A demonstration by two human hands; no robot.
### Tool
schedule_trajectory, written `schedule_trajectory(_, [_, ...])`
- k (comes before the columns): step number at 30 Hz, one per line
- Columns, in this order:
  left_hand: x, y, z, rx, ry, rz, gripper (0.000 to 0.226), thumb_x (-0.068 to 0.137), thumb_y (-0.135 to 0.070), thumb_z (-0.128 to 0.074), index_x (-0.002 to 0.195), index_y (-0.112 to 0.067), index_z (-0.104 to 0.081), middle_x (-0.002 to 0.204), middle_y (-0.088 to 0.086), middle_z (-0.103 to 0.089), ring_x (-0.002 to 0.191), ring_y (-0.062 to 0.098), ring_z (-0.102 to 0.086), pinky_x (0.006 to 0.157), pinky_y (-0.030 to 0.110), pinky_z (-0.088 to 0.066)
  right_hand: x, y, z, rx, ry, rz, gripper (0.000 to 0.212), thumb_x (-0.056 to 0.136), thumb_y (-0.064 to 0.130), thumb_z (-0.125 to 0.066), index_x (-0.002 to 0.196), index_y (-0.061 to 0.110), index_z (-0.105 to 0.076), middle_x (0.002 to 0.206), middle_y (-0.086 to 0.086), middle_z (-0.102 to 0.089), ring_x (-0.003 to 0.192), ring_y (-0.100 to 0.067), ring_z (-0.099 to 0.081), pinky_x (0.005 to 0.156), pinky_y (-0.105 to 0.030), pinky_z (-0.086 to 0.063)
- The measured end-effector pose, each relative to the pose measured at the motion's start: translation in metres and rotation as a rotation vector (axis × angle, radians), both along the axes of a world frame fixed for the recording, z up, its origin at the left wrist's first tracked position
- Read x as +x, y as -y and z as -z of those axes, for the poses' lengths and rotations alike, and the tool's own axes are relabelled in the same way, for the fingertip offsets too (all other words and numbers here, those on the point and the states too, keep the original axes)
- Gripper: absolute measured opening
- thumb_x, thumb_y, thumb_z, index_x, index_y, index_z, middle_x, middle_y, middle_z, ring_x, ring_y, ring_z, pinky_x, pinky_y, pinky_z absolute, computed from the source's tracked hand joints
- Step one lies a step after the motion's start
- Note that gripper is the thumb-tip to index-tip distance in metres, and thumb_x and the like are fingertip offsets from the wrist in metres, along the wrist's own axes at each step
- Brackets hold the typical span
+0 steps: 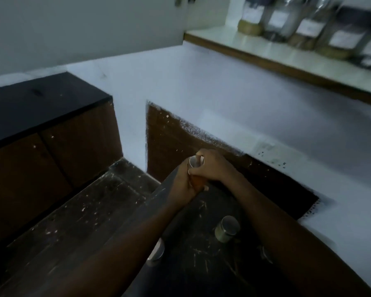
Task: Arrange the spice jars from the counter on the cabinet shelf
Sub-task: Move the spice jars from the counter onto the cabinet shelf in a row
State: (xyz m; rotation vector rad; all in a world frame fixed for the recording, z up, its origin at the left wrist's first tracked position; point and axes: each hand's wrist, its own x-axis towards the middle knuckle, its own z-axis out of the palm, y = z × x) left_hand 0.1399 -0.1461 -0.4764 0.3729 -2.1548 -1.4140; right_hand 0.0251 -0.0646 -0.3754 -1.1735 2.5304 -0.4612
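Hands meet on one small glass spice jar with orange-brown contents and a silver metal lid (195, 174): the left hand (180, 185) wraps the body from below, and the right hand (212, 166) curls over the lid end, thumb on its rim. Whether the lid is being tightened or merely steadied cannot be told.

Below the hands, on the dark scratched stone counter (90, 221), stands a second steel-lidded jar (226, 229), close under the right forearm. Two more lids show partly hidden by the arms, one beneath the left forearm (157, 252) and one at the right arm's edge (266, 254).

Far above and to the right of the hands, the pale cabinet shelf with a brown wooden edge (234, 42) already carries a blurred row of labelled glass jars (308, 28).

The likely risks: a forearm sweeping over a standing jar when the lift begins, a loose lid spilling powder, or the raised jar knocking the crowded row.
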Motion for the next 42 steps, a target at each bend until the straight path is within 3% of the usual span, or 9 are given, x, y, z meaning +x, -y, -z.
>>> schedule_trajectory(6, [-0.041,-0.016,-0.114,-0.051,-0.258,-0.027,0.088,0.067,-0.040,-0.091,0.135,-0.046,-0.038,0.129,-0.018,-0.048,0.120,-0.007,-0.054,0.093,0.009,-0.051,-0.015,-0.031,-0.146,-0.107,-0.153,0.049,0.054,0.063,0.072,-0.073,0.080,0.021,-0.063,0.086,0.003,-0.071,0.072,-0.017,-0.071,0.072,-0.042,-0.063])
schedule_trajectory(9, [-0.052,-0.025,-0.172,-0.032,-0.335,-0.016,0.091,0.061,-0.041,-0.094,0.133,-0.036,-0.039,0.129,-0.015,-0.054,0.112,0.004,-0.064,0.086,0.022,-0.061,-0.019,-0.057,-0.213,-0.200,-0.114,0.030,0.060,0.071,0.075,-0.073,0.102,0.023,-0.071,0.093,0.003,-0.076,0.071,-0.015,-0.077,0.067,-0.035,-0.066])
schedule_trajectory(12, [-0.060,-0.036,-0.223,-0.022,-0.389,0.009,0.092,0.059,-0.040,-0.095,0.131,-0.038,-0.038,0.130,-0.010,-0.057,0.110,0.014,-0.066,0.078,0.039,-0.066,-0.025,-0.089,-0.268,-0.324,-0.080,-0.031,0.056,0.088,0.057,-0.070,0.134,0.026,-0.063,0.124,0.001,-0.070,0.099,-0.012,-0.073,0.078,-0.034,-0.066])
schedule_trajectory(15, [-0.068,-0.052,-0.273,-0.096,-0.437,0.068,0.093,0.059,-0.044,-0.094,0.133,-0.038,-0.038,0.134,-0.011,-0.055,0.115,0.016,-0.064,0.083,0.036,-0.066,-0.029,-0.118,-0.311,-0.440,-0.076,-0.093,0.048,0.095,0.039,-0.068,0.141,0.031,-0.057,0.136,0.007,-0.065,0.114,-0.006,-0.066,0.077,-0.025,-0.063])
schedule_trajectory(18, [-0.081,-0.064,-0.311,-0.171,-0.467,0.112,0.096,0.061,-0.047,-0.091,0.139,-0.035,-0.036,0.139,-0.011,-0.052,0.121,0.017,-0.060,0.088,0.030,-0.062,-0.033,-0.133,-0.341,-0.479,-0.075,-0.104,0.042,0.100,0.030,-0.063,0.142,0.029,-0.058,0.143,0.006,-0.060,0.126,-0.016,-0.061,0.094,-0.040,-0.061])
schedule_trajectory(22, [-0.108,-0.077,-0.351,-0.172,-0.474,0.140,0.096,0.062,-0.044,-0.092,0.138,-0.032,-0.037,0.135,-0.010,-0.053,0.116,0.014,-0.059,0.081,0.018,-0.056,-0.046,-0.149,-0.366,-0.550,-0.128,-0.041,0.043,0.099,0.031,-0.065,0.141,0.023,-0.059,0.140,0.002,-0.061,0.123,-0.020,-0.064,0.095,-0.049,-0.060])
schedule_trajectory(28, [-0.158,-0.096,-0.373,-0.128,-0.347,0.232,0.094,0.066,-0.040,-0.090,0.142,-0.027,-0.037,0.127,-0.009,-0.051,0.116,0.019,-0.057,0.075,0.017,-0.048,-0.082,-0.171,-0.370,-0.523,-0.306,0.104,0.060,0.088,0.021,-0.074,0.145,0.021,-0.055,0.145,-0.004,-0.057,0.130,-0.020,-0.057,0.092,-0.028,-0.053])
schedule_trajectory(32, [-0.189,-0.117,-0.374,-0.077,-0.204,0.395,0.090,0.069,-0.037,-0.090,0.142,-0.026,-0.038,0.135,-0.004,-0.054,0.123,0.023,-0.057,0.096,0.037,-0.057,-0.107,-0.199,-0.363,-0.470,-0.400,0.261,0.072,0.081,0.040,-0.081,0.144,0.021,-0.053,0.141,-0.008,-0.060,0.120,-0.022,-0.061,0.088,-0.029,-0.050])
schedule_trajectory(42, [-0.251,-0.200,-0.371,-0.260,-0.035,0.428,0.081,0.080,-0.052,-0.080,0.139,-0.011,-0.044,0.139,0.008,-0.058,0.120,0.022,-0.058,0.099,0.033,-0.052,-0.163,-0.277,-0.347,-0.347,-0.492,0.543,0.053,0.091,0.045,-0.071,0.129,0.008,-0.063,0.127,-0.008,-0.064,0.117,-0.027,-0.061,0.099,-0.040,-0.052])
